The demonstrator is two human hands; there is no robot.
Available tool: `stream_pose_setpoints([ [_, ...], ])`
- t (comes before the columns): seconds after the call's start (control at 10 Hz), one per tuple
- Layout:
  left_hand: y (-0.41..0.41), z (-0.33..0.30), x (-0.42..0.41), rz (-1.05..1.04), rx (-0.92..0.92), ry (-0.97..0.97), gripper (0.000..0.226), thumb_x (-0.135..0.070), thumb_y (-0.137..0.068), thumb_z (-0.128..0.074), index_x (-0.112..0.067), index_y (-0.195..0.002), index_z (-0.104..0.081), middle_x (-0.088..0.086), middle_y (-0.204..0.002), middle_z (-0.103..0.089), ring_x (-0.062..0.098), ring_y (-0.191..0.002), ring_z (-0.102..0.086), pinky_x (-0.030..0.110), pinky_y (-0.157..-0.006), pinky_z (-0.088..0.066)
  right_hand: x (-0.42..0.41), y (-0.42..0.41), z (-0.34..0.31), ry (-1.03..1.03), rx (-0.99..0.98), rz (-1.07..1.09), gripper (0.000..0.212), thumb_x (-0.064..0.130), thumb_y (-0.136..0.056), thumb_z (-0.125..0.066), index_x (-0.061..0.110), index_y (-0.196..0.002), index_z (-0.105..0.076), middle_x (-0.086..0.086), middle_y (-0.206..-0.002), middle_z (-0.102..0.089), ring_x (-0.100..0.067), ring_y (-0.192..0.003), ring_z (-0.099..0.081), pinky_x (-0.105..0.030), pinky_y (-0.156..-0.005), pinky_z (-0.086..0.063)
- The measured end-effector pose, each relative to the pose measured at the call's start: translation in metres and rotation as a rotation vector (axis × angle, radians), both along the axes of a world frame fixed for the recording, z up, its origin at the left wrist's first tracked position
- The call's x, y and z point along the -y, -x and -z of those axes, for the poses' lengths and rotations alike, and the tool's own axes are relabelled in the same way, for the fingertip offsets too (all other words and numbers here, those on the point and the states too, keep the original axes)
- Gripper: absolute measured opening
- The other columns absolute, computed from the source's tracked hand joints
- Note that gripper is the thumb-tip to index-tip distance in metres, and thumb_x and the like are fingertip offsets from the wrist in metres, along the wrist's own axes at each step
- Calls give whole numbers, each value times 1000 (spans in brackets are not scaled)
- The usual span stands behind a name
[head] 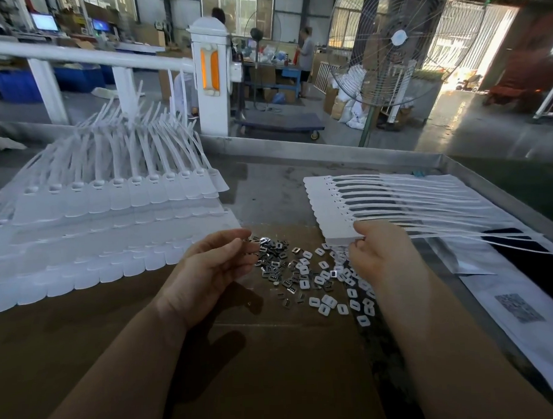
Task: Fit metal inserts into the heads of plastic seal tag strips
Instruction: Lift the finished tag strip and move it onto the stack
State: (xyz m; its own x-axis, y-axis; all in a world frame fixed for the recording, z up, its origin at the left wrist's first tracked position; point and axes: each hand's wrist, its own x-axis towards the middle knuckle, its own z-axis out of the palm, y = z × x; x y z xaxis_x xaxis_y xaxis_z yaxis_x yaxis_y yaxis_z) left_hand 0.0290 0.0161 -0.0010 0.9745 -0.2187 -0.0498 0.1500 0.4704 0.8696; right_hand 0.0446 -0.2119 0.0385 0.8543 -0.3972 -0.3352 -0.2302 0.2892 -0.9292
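Metal table [345, 155] bears cardboard sheet [274, 366], seemingly paper sheets [523, 326], stacked strips [112, 215].

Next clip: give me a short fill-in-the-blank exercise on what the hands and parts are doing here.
1. The right hand grips the near edge of a ____ strip of seal tags.
2. The left hand hovers over the pile of ____ inserts.
3. The small white caps lie to the ____ of those inserts.

Missing words: white; metal; right
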Motion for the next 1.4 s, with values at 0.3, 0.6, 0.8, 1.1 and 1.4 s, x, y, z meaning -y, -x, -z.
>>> stream_pose_setpoints([
  [0.3, -1, -1, 2, -65, 4, 9, 31, -12, -70, -58, -5, -99, -65, 10, -83, -71, 14, -70, -68, 21, -65, -56, -38, 30, 16, 372, -13, -68, 48, 8, -90, -51, 7, -137, -37, -11, -120, -53, -16, -81, -56, -23, -54, -43],
  [0.6, -6, -5, -7, -199, -77, 210, 23, -3, -90, -45, -5, -106, -62, 10, -96, -72, 18, -86, -70, 24, -71, -57, -46, 28, 34, 776, 206, -114, 42, 3, -93, -45, 13, -134, -46, -4, -128, -39, -6, -99, -39, -8, -80, -29],
  [0.8, -4, -9, -13, -208, 0, 359, 52, -12, -78, -50, -7, -130, -48, 8, -123, -63, 16, -108, -63, 35, -90, -48, -54, 34, 37, 963, 390, -84, 39, -6, -89, -45, 7, -124, -55, 3, -108, -37, -6, -96, -43, 8, -76, -26],
  [1.1, -11, -10, -46, -420, -1, 563, 49, -8, -94, -40, -11, -142, -35, 5, -122, -51, 17, -129, -41, 34, -110, -31, -62, 42, 37, 1090, 510, -89, 33, -10, -86, -49, 5, -112, -62, 4, -107, -41, -12, -104, -47, -2, -86, -34],
  [1.4, -17, -15, -54, -403, 85, 510, 91, -10, -55, -71, -11, -139, -36, 0, -129, -50, 14, -123, -45, 35, -100, -38, -65, 44, 38, 1112, 511, -131, 29, -8, -86, -49, 8, -106, -64, 6, -105, -43, -17, -102, -52, -24, -90, -44],
])
